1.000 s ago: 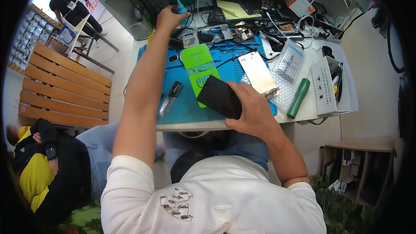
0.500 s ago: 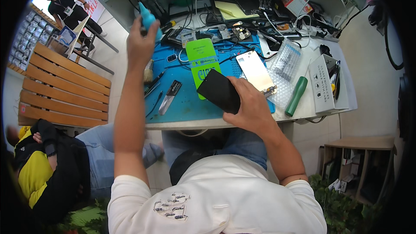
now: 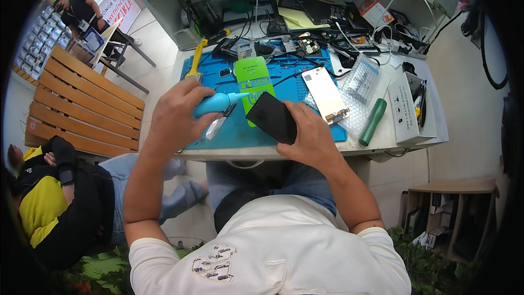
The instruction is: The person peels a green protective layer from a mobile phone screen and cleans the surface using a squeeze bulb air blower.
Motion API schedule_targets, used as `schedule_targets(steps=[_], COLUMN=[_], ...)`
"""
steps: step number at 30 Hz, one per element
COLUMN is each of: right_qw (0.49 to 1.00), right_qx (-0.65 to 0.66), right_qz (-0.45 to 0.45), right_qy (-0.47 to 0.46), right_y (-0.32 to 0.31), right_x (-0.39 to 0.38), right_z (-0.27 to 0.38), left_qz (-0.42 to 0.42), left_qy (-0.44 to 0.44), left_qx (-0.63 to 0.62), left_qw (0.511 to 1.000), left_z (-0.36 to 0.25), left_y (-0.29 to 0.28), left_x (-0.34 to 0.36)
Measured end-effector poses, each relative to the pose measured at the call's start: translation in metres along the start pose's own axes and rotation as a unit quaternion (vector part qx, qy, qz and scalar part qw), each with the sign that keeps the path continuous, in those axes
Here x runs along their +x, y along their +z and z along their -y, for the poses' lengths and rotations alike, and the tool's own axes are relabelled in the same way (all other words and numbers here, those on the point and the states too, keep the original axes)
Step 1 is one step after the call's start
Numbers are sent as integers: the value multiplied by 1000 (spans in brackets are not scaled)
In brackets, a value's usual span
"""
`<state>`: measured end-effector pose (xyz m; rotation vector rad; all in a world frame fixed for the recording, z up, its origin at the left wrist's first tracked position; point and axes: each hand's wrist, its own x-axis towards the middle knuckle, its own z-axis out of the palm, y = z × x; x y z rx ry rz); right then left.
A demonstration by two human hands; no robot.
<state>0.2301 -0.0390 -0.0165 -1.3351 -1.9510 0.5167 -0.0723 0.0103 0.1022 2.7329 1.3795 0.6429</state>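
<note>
My left hand [image 3: 177, 117] is closed around a light blue squeeze air blower [image 3: 212, 107], its thin nozzle pointing right. The nozzle tip is close to the upper left edge of a black phone-sized slab [image 3: 274, 119], apparently a phone or its screen. My right hand [image 3: 310, 134] grips that slab by its right side, tilted above the front of the blue mat [image 3: 243, 137]. Behind the slab lies a bright green box or card [image 3: 254, 68], partly covered. A phone display panel [image 3: 323, 90], pale side up, rests to the right.
Bubble wrap [image 3: 359, 82], a green-handled tool [image 3: 374, 122] and a white box of tools [image 3: 403, 109] fill the right side. Phone parts and cables crowd the back. A yellow-handled brush [image 3: 195, 60] and small watch [image 3: 225, 72] lie left. A seated person [image 3: 60, 196] is at my left.
My left hand has brought the air blower from the back left down and right, turning its nozzle toward the black slab. My right hand has hardly moved.
</note>
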Motion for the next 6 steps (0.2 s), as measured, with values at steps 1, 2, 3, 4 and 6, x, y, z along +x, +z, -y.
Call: schedule_targets(steps=[1, 2, 3, 4, 6], right_qw=[1000, 1000, 1000, 1000, 1000], right_qx=[2, 2, 3, 3, 3], right_qz=[1, 2, 3, 3, 2], right_qy=[4, 7, 10, 9, 9], right_y=[0, -1, -1, -1, -2], right_x=[-1, -1, -2, -2, -3], right_z=[1, 1, 2, 2, 2], left_qz=[-3, -7, -11, -14, -17], left_qy=[9, 18, 23, 27, 33], left_qx=[4, 7, 18, 28, 38], left_qw=[1000, 1000, 1000, 999, 999], left_z=[-2, -3, -4, -4, -5], left_y=[0, 0, 0, 0, 1], left_x=[1, 1, 2, 2, 3])
